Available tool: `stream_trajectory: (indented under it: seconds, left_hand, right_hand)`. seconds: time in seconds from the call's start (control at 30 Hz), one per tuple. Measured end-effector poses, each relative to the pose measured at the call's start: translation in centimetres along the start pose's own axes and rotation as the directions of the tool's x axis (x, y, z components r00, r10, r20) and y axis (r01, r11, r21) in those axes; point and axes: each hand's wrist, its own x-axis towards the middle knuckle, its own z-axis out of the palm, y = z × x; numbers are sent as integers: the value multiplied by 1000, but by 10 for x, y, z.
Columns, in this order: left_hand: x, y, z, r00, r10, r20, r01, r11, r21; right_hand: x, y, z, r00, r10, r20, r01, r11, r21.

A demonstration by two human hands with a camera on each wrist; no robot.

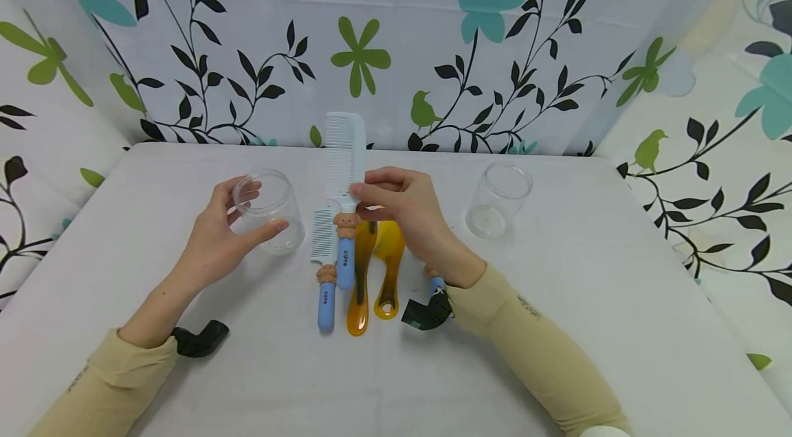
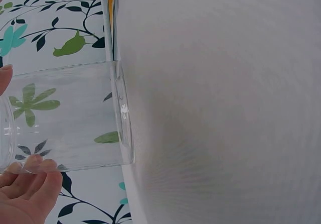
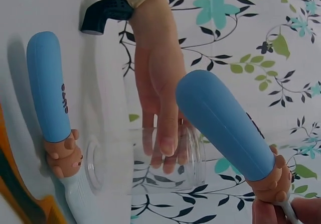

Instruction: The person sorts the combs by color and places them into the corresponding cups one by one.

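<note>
Curving round a jar [image 1: 281, 207], the left hand [image 1: 225, 238] flanks the right hand [image 1: 411, 210], which pinches a comb [image 1: 344, 162].

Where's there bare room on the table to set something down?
The table has bare room right of the untouched jar, out to the table edge, and at the front, between the sleeves. It's crowded mid-table: combs and amber handles lie close together, the right hand holds another comb over them, and the left hand holds a second jar alongside.

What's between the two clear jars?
In the head view: the right hand, the blue-handled comb it holds, a second blue-handled comb, two amber-handled items and a third blue handle, partly hidden.
</note>
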Motion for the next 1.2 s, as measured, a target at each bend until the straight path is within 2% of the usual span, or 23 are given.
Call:
stream_trajectory:
  seconds: [0.23, 0.4, 0.93, 1.2]
  left_hand:
    - [0, 0, 0, 1000, 1, -3, -1, 1000, -10]
    - [1, -2, 1, 1000, 3, -1, -3, 1000, -22]
    - [1, -1, -3, 1000, -4, -1, 4, 1000, -11]
    - [1, -3, -4, 999, 37, -1, -37, 999, -18]
  right_hand:
    - [5, -2, 10, 1000, -26, -7, 26, 999, 43]
    - [10, -5, 21, 998, -39, -45, 43, 996, 74]
    - [22, -14, 45, 980, -149, -130, 163, 980, 111]
    - [27, -16, 56, 966, -197, -169, 223, 963, 150]
